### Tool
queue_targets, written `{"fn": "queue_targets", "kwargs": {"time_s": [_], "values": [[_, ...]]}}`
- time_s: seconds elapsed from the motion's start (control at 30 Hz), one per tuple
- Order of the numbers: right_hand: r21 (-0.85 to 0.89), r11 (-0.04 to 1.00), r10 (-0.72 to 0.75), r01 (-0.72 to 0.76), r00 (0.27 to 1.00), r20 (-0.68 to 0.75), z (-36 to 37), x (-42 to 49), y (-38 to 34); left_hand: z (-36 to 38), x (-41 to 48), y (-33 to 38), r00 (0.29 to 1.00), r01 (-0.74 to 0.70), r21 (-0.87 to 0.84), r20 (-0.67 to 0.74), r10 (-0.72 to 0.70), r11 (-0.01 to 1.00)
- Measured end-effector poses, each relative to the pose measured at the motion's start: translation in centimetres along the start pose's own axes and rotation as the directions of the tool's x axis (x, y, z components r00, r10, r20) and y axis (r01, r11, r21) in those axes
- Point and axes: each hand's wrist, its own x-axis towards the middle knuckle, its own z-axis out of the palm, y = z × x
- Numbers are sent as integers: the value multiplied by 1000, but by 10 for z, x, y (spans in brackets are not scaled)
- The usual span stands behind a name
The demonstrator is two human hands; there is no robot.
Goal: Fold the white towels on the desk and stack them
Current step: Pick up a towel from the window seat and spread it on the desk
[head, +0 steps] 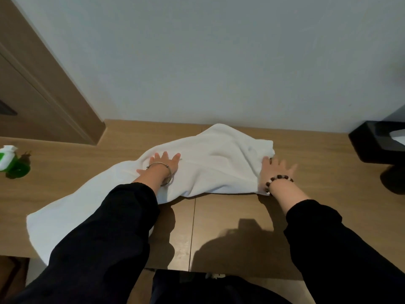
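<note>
A single white towel (219,163) lies rumpled on the wooden counter (306,207), not yet folded. It runs on a slant, one end bunched up close to the pale wall (219,62) and the other trailing down to the counter's front edge, where a black sleeve (105,233) covers part of it.

The left hand (163,164) lies flat on the towel about midway along its length, palm down, fingers straight and spread apart, pressing the cloth to the counter. A thin silver bangle (169,172) circles that wrist and rests on the towel.

The right hand (275,171) sits at the towel's bunched end, on the side away from the left hand. Its fingers are straight and fanned out over the bare wood, gripping nothing, and its thumb side touches the towel's edge. A bracelet (278,179) of dark and pale beads is on that wrist, just beside the towel's lower corner.

Well apart from the towel, beyond its trailing end, stands a green and white bottle (8,160). Well apart on the opposite side, past the right hand, sits a black box (368,145) with something white showing in its top
</note>
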Motion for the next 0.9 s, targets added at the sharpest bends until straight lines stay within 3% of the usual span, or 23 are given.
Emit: {"fn": "queue_targets", "kwargs": {"time_s": [0.1, 0.23, 0.33, 0.37, 0.43, 0.5, 0.57, 0.67, 0.8, 0.87, 0.9], "values": [[61, 955, -279, 289, 951, -135, 0, -6, -19, 4, -7, 21, 999, -21, 119, -23, 24, 993], [-123, 913, -394, 390, 919, -11, -11, -7, -29, 15, -14, 32, 950, -291, 242, -37, 309, 926], [143, 928, -371, 343, 878, 303, -39, 2, -26, 7, -12, 30, 929, -342, 181, -85, 361, 922], [165, 932, -360, 323, 876, 319, -44, 6, -28, 6, -13, 31, 926, -346, 199, -85, 368, 917], [138, 944, -312, 300, 946, 81, -44, 15, -33, 7, -17, 34, 933, -328, 248, -67, 354, 912], [264, 934, -192, 240, 962, -196, -33, 27, -37, 12, -21, 36, 944, -292, 281, -67, 322, 914], [399, 897, -90, 189, 963, -254, -29, 37, -37, 15, -22, 34, 943, -294, 323, -59, 329, 900], [462, 880, -28, 112, 982, -185, -31, 55, -36, 16, -18, 27, 936, -325, 346, -19, 352, 880], [406, 904, -158, 137, 987, 18, -52, 70, -31, 19, -15, 24, 930, -347, 371, 16, 368, 861], [376, 905, -291, 200, 935, 204, -60, 68, -28, 22, -13, 23, 923, -364, 384, 26, 384, 849], [461, 864, -368, 202, 879, 304, -60, 67, -27, 22, -12, 22, 919, -373, 386, 32, 392, 844]]}}
